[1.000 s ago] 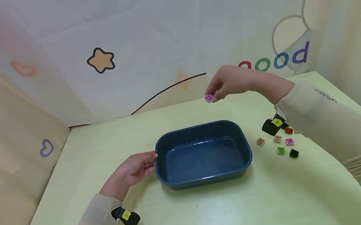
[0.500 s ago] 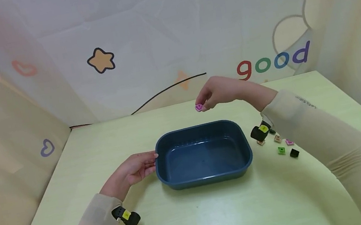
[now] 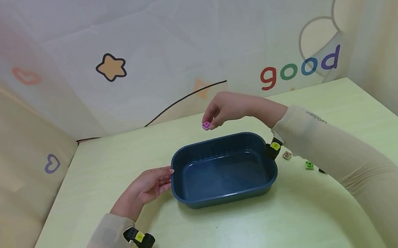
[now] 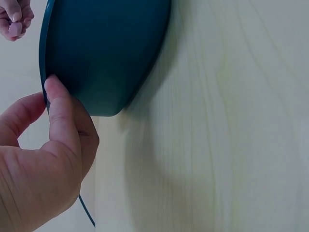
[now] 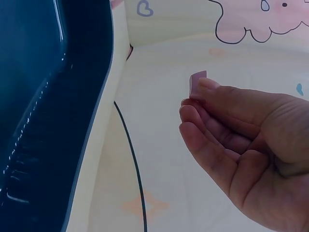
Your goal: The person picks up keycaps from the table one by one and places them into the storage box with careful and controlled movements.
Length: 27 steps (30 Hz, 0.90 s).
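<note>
A dark blue rectangular plastic basin [image 3: 228, 198] stands on the table, nothing visible inside it. My left hand [image 3: 149, 186] grips the basin's left rim; the left wrist view shows thumb and fingers [image 4: 62, 113] on either side of that edge. Beyond the basin's back rim, my right hand [image 3: 229, 108] pinches a small pink keycap [image 3: 206, 126] between thumb and fingertips, held in the air. In the right wrist view the keycap [image 5: 197, 85] shows its sloping side, with the other fingers curled below it.
Right of the basin lie a tan keycap [image 3: 287, 155], a green keycap [image 3: 309, 165] and a black one [image 3: 322, 171], partly covered by the right sleeve [image 3: 330, 150]. A printed curtain [image 3: 168, 37] hangs behind the pale table [image 3: 219, 243].
My right hand has moved left and slightly down with the pink keycap, from behind the basin's right part to behind its middle. The left hand and basin have stayed put.
</note>
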### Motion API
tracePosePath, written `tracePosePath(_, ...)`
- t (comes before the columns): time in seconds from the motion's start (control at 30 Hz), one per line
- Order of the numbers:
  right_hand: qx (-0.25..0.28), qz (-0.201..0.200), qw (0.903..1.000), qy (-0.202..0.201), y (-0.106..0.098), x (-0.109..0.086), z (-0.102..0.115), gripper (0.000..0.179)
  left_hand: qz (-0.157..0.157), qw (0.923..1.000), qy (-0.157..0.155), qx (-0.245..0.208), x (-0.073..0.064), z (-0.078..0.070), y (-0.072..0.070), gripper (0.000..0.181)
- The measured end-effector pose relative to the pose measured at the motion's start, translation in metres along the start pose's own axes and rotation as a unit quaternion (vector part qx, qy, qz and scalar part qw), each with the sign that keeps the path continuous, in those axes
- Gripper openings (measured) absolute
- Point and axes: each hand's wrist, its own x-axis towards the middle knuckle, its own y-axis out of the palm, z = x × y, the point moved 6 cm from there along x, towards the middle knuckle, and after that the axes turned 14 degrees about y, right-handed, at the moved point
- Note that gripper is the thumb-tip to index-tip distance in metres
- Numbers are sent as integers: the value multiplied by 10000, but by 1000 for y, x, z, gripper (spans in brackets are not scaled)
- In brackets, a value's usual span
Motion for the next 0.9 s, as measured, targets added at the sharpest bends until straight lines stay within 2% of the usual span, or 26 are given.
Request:
tracePosePath(0.27, -120, 216, 9997, 39, 16, 10, 8, 24, -8, 10000, 0, -2, -1, 0, 0, 45)
tracePosePath(0.7, -413, 766, 9961, -130, 58, 27, 15, 25, 5, 10000, -10, 1, 1, 3, -2, 32)
tracePosePath(0.9, -564, 1021, 9929, -212, 75, 30, 20, 24, 5, 10000, 24, 20, 2, 3, -2, 36)
